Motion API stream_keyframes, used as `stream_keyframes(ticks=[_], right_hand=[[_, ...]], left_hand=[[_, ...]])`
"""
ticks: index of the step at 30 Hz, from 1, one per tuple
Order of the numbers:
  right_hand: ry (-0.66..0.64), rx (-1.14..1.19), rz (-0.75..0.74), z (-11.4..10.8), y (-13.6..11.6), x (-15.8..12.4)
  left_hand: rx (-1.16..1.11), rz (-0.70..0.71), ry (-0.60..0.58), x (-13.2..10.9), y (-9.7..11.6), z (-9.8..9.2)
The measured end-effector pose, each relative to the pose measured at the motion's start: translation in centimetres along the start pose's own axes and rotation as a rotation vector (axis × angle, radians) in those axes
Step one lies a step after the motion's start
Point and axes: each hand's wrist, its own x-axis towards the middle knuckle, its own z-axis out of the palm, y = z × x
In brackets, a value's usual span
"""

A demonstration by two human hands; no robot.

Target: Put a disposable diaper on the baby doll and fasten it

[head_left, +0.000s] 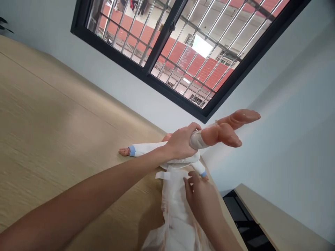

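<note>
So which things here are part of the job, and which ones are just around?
Part of the job:
- doll
- white diaper, spread open
- left hand, gripping the doll's legs
- right hand, by the diaper's edge
- wooden tabletop, underneath

Just around:
- barred window
- wood-and-black furniture
- dark leaves

Pale wood-grain table (65,108) — doll (148,149), unfolded white diaper (180,223) on top.

left hand (181,142) holds doll's legs (211,135)
</note>
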Motion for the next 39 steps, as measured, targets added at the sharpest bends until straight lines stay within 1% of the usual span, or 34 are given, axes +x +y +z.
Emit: stream_keyframes(ticks=[2,3,5,7,8,9,10,12,13,14,16,18,20,23,27,29,33,36,39], right_hand=[[0.136,0.260,-0.052,0.6,1.3,0.8],[0.183,0.355,-0.088,1.1,1.8,1.1],[0.238,0.397,-0.200,2.2,2.4,1.4],[0.253,0.315,-0.328,3.3,2.4,1.4],[0.216,0.264,-0.360,3.9,2.3,1.2],[0.141,0.216,-0.357,4.4,2.0,1.0],[0.035,0.174,-0.323,4.9,1.7,0.8],[-0.210,0.120,-0.203,5.7,1.1,0.5],[-0.313,0.119,-0.137,6.1,0.8,0.4],[-0.386,0.132,-0.080,6.4,0.6,0.4],[-0.456,0.166,-0.005,6.9,0.1,0.6],[-0.474,0.178,0.017,7.3,-0.5,0.9],[-0.481,0.194,0.003,7.5,-1.2,1.2],[-0.485,0.238,-0.059,7.7,-2.4,1.3],[-0.464,0.281,-0.134,8.3,-3.4,1.8],[-0.467,0.282,-0.139,8.7,-3.7,2.8],[-0.478,0.303,-0.142,9.2,-4.1,5.9],[-0.478,0.322,-0.122,9.1,-4.4,8.0],[-0.477,0.343,-0.153,8.9,-4.6,9.5]], left_hand=[[0.031,0.017,-0.028,0.0,0.2,-0.1],[0.060,0.031,-0.044,0.1,0.3,-0.2],[0.125,0.063,-0.076,0.1,0.4,-0.4],[0.184,0.087,-0.115,0.2,0.6,-0.5],[0.208,0.093,-0.138,0.2,0.7,-0.5],[0.228,0.094,-0.159,0.2,0.9,-0.5],[0.246,0.090,-0.178,0.1,1.0,-0.5],[0.275,0.069,-0.199,0.1,1.2,-0.5],[0.281,0.057,-0.197,0.0,1.3,-0.5],[0.280,0.048,-0.189,0.0,1.3,-0.5],[0.261,0.041,-0.164,0.0,1.3,-0.4],[0.229,0.042,-0.143,0.1,1.2,-0.3],[0.196,0.037,-0.122,0.2,1.1,-0.2],[0.136,0.033,-0.066,0.4,0.8,-0.1],[0.078,0.084,0.024,0.7,0.0,-0.3],[0.068,0.103,0.053,0.8,-0.6,-0.5],[0.059,0.123,0.084,1.0,-1.8,-1.0],[0.059,0.136,0.087,0.9,-2.0,-1.1],[0.062,0.132,0.067,0.7,-1.9,-1.1]])
